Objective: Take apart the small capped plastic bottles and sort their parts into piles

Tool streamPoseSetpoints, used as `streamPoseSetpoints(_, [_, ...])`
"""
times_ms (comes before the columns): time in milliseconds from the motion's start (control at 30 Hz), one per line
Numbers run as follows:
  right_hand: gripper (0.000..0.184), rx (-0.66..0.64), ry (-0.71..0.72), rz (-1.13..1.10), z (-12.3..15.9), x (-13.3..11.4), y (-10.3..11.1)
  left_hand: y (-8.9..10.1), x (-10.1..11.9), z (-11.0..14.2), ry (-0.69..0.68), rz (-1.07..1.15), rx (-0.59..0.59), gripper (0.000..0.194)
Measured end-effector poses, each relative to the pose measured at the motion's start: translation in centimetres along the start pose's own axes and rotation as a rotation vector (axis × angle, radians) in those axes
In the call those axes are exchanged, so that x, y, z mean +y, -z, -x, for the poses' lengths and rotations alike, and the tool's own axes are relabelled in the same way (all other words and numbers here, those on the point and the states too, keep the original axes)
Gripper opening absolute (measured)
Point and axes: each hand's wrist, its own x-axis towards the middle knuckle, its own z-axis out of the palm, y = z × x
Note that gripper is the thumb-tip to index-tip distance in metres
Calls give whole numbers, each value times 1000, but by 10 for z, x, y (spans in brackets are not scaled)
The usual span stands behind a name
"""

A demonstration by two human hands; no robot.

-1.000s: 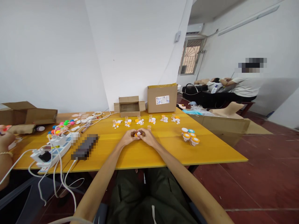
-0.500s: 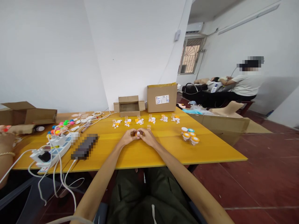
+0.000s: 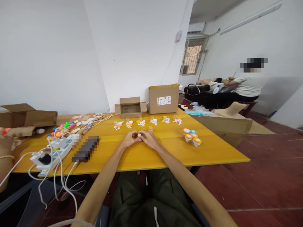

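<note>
My left hand (image 3: 129,139) and my right hand (image 3: 149,138) meet at the middle of the table, fingers curled round a small white piece with dark marks (image 3: 139,135). An orange rim shows beneath this piece, mostly covered by fingers. My right thumb lies against the white piece, and my left fingers wrap its other side. Just beyond my right hand stands a small clear cup (image 3: 151,128). Farther back runs a row of clear cups with little heaps of white and orange parts (image 3: 118,125). Several small capped cups (image 3: 197,142) with orange, white and teal lids stand grouped at the right.
An open carton (image 3: 130,108) and a closed cardboard box (image 3: 163,100) stand at the back. At the left are a power strip (image 3: 56,154) with trailing white cables, a dark phone-like slab (image 3: 86,149) and colourful balls (image 3: 63,126). Another person's arm (image 3: 6,151) enters far left.
Both hands stay at the same place, still round the white and orange piece. The fingers have shifted slightly, and less of the piece shows. The camera view has moved a little.
</note>
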Motion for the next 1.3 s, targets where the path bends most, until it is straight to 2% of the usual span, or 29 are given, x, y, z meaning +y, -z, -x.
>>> streamPoseSetpoints(800, [17,-29,69,158,1,4,-4,-1,4,1,-26,17,-3,40])
streamPoseSetpoints(1300, [14,-24,37,186,1,4,-4,0,4,1,-15,19,-16,38])
